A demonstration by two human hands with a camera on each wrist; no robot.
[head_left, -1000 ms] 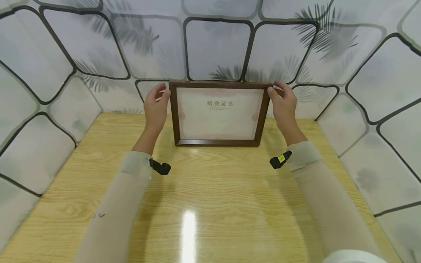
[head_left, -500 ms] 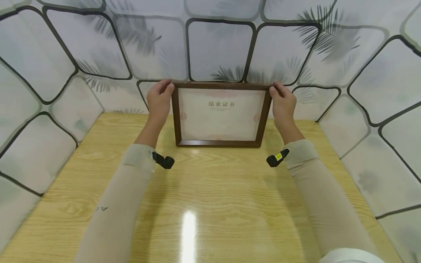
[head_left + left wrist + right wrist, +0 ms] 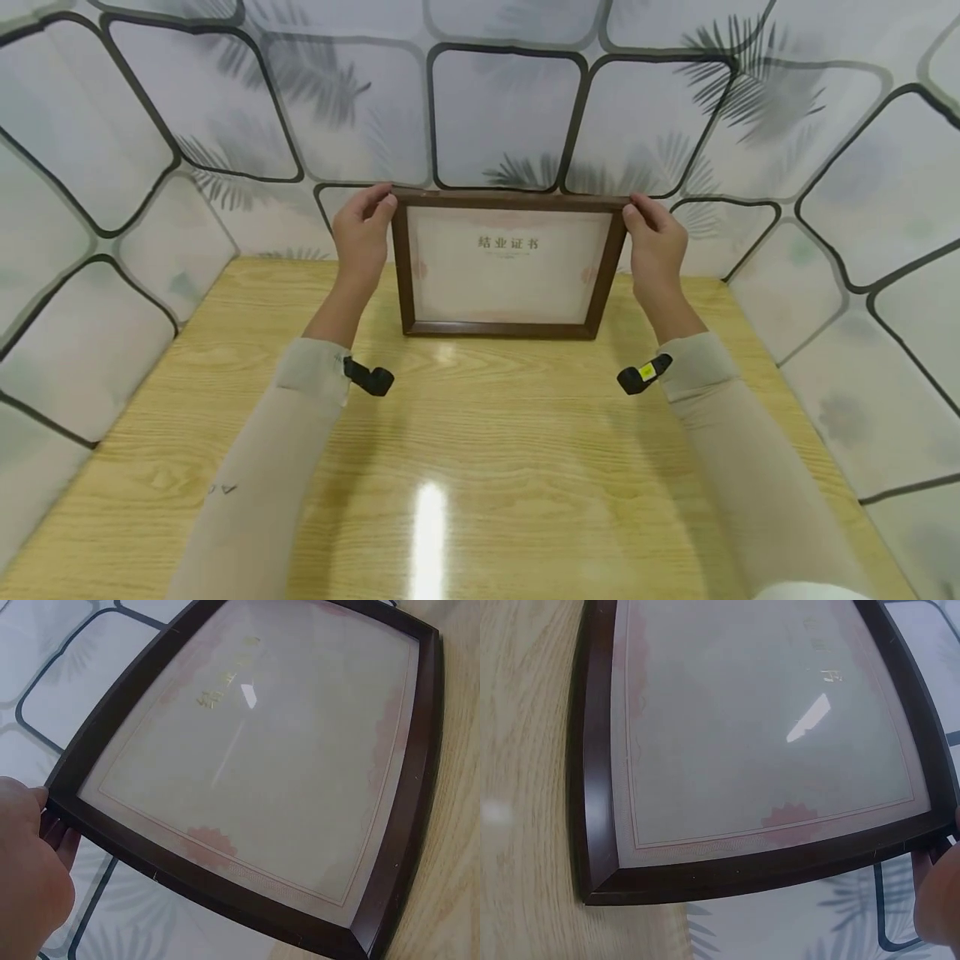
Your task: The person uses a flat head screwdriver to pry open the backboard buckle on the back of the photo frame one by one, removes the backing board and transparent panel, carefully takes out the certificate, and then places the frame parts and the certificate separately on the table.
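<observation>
A dark brown certificate frame stands on its long lower edge on the table, near the back wall, its face toward me. Behind its clear pane lies a cream certificate with gold lettering and pinkish ornaments. My left hand pinches the frame's upper left corner; in the left wrist view its thumb rests at the corner and other fingers reach behind. At the upper right corner, my right hand holds the frame between thumb and fingers. Only part of that hand shows in the right wrist view, at the right edge.
The wood-grain table stretches from the frame toward me, with a bright light reflection on it. Patterned walls with dark outlines and leaf prints close in the back and both sides. A black wrist camera sits on the left cuff.
My left hand's fingers, looser at the corner a second ago, have closed on the frame. The right hand has shifted slightly right and down at its corner. The frame stays nearly in place.
</observation>
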